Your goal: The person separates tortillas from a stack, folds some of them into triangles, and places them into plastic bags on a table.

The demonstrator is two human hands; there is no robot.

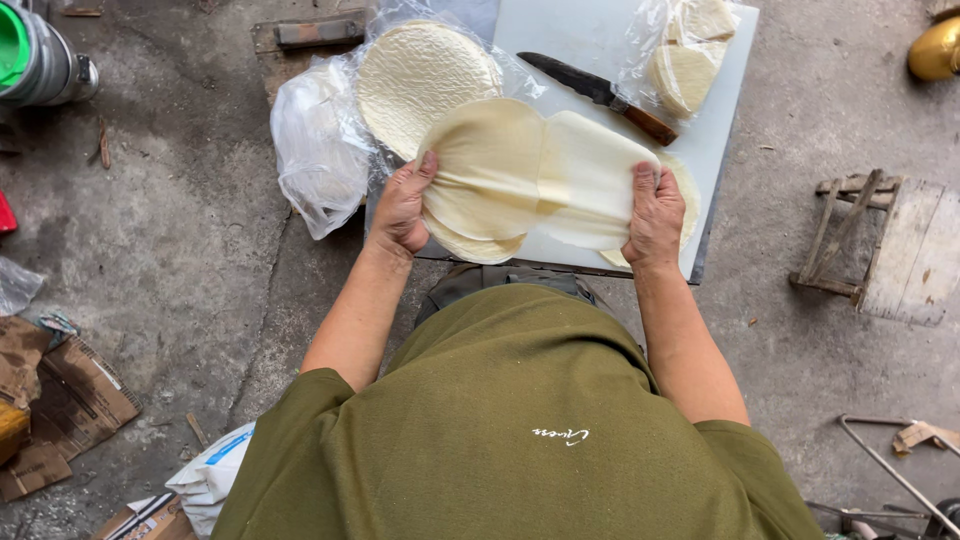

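Nearest the body, the left hand (402, 212) and right hand (655, 215) each pinch an edge of the pale, thin, floppy round dough sheets (530, 175), thumbs on top, fingers closed beneath. The sheets span between both grips, overlapping at the middle and sagging a little. Peeling them well probably calls for an even, gentle pull so the thin layers don't tear. Beneath the grips lies the white rectangular cutting board (600, 40). Beyond the right grip rests a dark-bladed, wooden-handled knife (600, 95); beyond the left, a cream textured stack of wafers in clear plastic (420, 75).
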